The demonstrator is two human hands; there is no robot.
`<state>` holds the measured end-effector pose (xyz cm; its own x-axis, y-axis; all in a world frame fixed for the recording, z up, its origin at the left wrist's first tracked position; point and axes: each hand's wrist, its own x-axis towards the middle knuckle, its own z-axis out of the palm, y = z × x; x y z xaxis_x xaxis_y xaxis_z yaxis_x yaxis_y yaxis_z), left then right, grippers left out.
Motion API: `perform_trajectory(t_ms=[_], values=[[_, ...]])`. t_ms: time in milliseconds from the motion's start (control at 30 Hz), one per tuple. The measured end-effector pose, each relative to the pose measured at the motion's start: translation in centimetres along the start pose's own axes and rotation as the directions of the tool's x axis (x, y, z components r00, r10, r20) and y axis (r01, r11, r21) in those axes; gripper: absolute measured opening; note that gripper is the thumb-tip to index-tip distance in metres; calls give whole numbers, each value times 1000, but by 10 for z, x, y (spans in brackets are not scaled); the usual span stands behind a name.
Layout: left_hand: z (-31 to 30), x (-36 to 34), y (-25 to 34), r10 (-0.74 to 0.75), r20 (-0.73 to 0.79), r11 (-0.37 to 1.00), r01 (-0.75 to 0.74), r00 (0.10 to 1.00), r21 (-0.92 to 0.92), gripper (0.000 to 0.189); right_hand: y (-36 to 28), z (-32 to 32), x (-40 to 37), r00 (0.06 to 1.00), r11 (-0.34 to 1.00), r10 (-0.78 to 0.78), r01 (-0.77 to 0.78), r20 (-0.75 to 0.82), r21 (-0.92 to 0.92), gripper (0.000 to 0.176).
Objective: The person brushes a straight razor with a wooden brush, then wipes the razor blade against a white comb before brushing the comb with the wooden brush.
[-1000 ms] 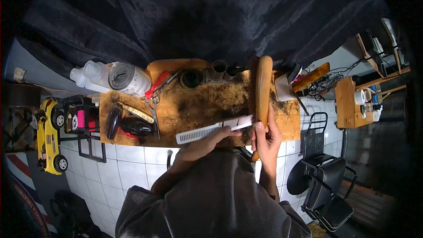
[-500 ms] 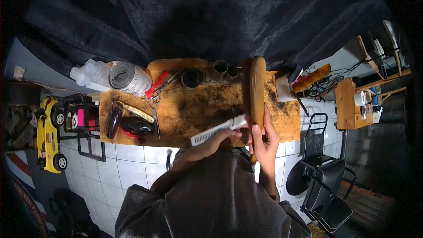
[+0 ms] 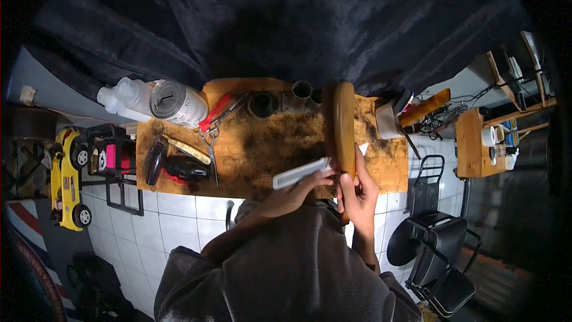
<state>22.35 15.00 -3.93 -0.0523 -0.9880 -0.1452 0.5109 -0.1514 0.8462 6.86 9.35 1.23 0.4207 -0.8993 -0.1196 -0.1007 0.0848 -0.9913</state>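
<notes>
My left hand (image 3: 298, 194) grips a white comb (image 3: 301, 173), its teeth spread toward the left. In my right hand (image 3: 360, 198) is a long, curved wooden brush (image 3: 344, 125), held upright near its lower end, with dark bristles along its left side. The comb reaches the bristles, and a small white tip shows on the brush's right side; I cannot make out whether it belongs to the comb. Both hands are over the front edge of a wooden table (image 3: 262, 170) strewn with dark hair clippings.
At the table's left lie black clippers (image 3: 156, 163), a yellowish long tool (image 3: 186, 149) and scissors (image 3: 210, 136), near a large can (image 3: 189, 109). Dark cups (image 3: 262, 105) stand at the back. A white holder (image 3: 387, 122) is at the right, with a black chair (image 3: 441, 244) beyond.
The comb and my left hand have moved right, toward the brush. A white tip now shows on the brush's right side. My right hand keeps its hold on the brush.
</notes>
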Motion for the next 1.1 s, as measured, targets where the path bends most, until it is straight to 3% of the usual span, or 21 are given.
perform_trajectory(t_ms=[33, 67, 167, 300, 400, 433, 533, 667, 700, 833, 933, 1000, 1033, 1067, 1100], values=[[-2, 8, -5, 106, -31, 989, -108, 994, -101, 39, 2, -2, -3, 1000, 1000, -1, 2, 27, -27, 53], [-4, 11, -4, 143, -93, 987, -149, 985, -55, 38, 4, -2, -6, 999, 998, 0, 3, 52, -55, 54], [-16, 8, -1, 44, -193, 967, 6, 980, 253, 36, 13, -1, -10, 995, 998, -9, 16, 98, -68, 54], [-8, 7, 1, 54, 11, 993, -55, 998, 104, 36, 1, 4, -4, 1000, 1000, 10, -10, -15, 11, 53], [2, 10, -4, 102, -27, 982, -105, 994, -158, 38, -4, 4, -3, 997, 999, -32, 33, -66, 12, 53], [1, 8, -2, 7, -82, 975, -25, 997, -220, 39, -4, 3, -3, 996, 999, -46, 46, -73, 9, 53], [-15, 15, -5, 284, -41, 886, -279, 958, -370, 41, -3, 3, -5, 996, 996, -84, 84, -35, -16, 53], [-27, 15, 3, 270, -60, 938, -276, 961, -209, 36, 3, 2, -8, 999, 999, -26, 26, 28, -27, 54], [-29, 13, 7, 197, -68, 979, -201, 978, -46, 36, 2, 4, -9, 999, 999, -33, 34, 22, -20, 55], [-4, 9, 22, 115, -168, 972, -145, 979, -183, 40, -4, 10, -7, 997, 996, -79, 79, 5, -32, 58], [-1, 7, 21, 117, -204, 960, -163, 972, -229, 42, 14, 17, 2, 970, 925, -243, 228, -11, -303, 59], [-9, 8, 19, 173, -267, 952, -231, 948, -203, 43, 24, 17, 1, 969, 907, -244, 235, 19, -348, 60], [-10, 7, 20, 136, -394, 914, -268, 909, -304, 41, 32, 15, -2, 970, 898, -236, 239, 55, -369, 60], [-13, 8, 27, 239, -389, 902, -352, 890, -252, 36, 40, 13, -4, 970, 889, -225, 242, 90, -389, 60], [-16, 7, 36, 292, -371, 888, -394, 882, -237, 36, 47, 14, -2, 894, 780, -431, 437, 122, -448, 59]])
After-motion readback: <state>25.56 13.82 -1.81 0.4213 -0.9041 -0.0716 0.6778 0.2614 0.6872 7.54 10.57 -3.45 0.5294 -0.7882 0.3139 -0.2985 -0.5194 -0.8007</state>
